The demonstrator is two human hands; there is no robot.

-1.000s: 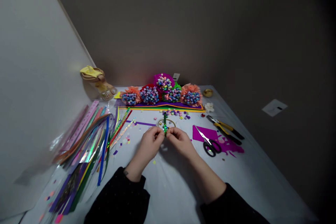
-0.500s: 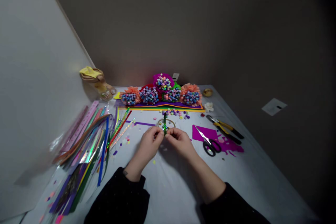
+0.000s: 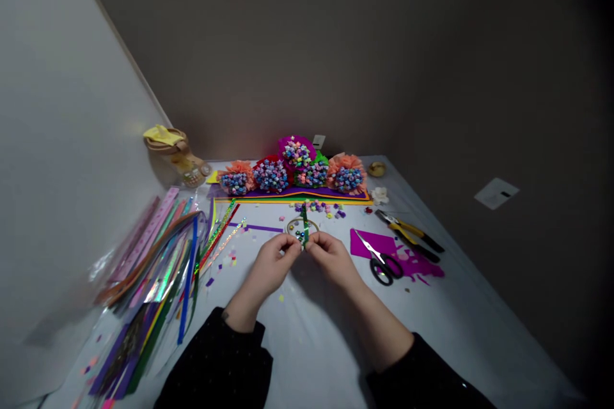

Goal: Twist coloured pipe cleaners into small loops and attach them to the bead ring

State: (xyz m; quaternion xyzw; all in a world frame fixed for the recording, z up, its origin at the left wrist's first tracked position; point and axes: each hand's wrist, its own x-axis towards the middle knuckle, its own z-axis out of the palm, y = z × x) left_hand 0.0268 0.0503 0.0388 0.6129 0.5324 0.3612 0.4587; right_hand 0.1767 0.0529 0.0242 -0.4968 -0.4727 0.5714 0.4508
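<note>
My left hand [image 3: 271, 265] and my right hand [image 3: 330, 261] meet at the fingertips just above the table, pinching a narrow green holographic paper strip [image 3: 305, 223]. The strip stands up from between them, tilted slightly. Its lower end is hidden by my fingers. Just beyond my fingertips lies a thin gold ring [image 3: 290, 226], with several small shiny paper stars [image 3: 300, 237] inside it. More paper stars [image 3: 316, 206] are scattered in a loose band beyond the ring.
Black-handled scissors [image 3: 382, 266] rest on torn magenta paper [image 3: 371, 243], beside yellow-handled pliers [image 3: 409, 231]. Bundled paper strips [image 3: 153, 262] fill the left side. Paper flowers with star centres [image 3: 296, 169] line the back, against the wall [image 3: 240, 64].
The strip now leans a little more and sits slightly lower between my fingertips. The whole scene has shifted slightly left in view.
</note>
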